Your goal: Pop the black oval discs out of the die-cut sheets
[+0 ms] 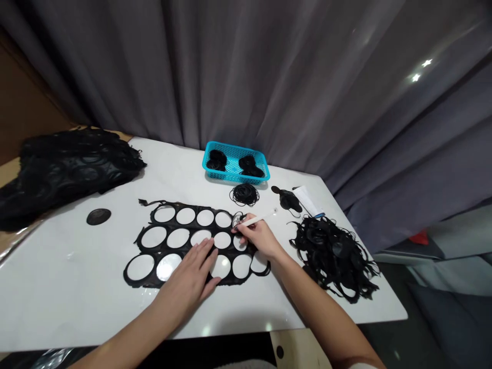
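A thin black rubber-like sheet [192, 226] lies on the white table, with rows of round holes cut through it. My left hand [190, 274] rests flat on the sheet's middle, fingers stretched out. At the sheet's right end, my right hand [259, 237] grips a slim white pen-like tool [257, 219]. The tool's tip is by the last hole of the far row, mostly hidden by my fingers. Thin black strands show in that hole. Just beyond the sheet sits a small heap of thin black rings [245, 194].
A blue plastic basket [235, 178] with black bundles stands at the back. Tangled black scraps [334, 253] lie right, below a white tube [308, 201] and some black pieces [289, 200]. A black disc [99, 217] and a large black sheet pile [77, 164] are left.
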Tool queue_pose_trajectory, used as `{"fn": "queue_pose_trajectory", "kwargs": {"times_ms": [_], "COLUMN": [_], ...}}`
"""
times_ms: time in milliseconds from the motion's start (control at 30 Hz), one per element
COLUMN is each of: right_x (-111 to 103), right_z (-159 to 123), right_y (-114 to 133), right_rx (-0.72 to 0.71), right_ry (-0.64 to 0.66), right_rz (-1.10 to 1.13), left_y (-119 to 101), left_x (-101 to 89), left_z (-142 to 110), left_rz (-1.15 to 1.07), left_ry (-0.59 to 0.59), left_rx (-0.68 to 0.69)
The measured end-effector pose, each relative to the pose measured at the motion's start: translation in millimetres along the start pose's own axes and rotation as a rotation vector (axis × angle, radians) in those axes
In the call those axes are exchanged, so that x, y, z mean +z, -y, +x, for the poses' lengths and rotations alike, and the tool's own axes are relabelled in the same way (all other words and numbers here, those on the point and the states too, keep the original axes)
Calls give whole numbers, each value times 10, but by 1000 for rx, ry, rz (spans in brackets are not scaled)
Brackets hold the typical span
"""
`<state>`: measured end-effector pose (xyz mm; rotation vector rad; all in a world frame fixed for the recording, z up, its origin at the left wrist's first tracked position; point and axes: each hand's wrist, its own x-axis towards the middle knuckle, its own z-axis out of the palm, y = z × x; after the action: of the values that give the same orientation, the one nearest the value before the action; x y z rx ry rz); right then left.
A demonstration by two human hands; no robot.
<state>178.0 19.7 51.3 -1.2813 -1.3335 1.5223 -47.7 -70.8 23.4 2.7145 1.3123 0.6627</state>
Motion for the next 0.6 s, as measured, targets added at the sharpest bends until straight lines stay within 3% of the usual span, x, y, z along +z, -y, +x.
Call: {"fn": "queue_pose_trajectory", "kwargs": {"times_ms": [267, 600], "right_x": [277, 356], "right_z": [-190, -207], "right_y": [-46, -65], "right_rx": [-139, -269], "right_ry": [111, 112], "right_rz": [-374, -469], "left_y": [46, 66], "left_x": [12, 50], "left_z": [-89, -106], "left_rz": [-10, -76], "left_ry": [38, 19], "left_rx": [-18, -35]}}
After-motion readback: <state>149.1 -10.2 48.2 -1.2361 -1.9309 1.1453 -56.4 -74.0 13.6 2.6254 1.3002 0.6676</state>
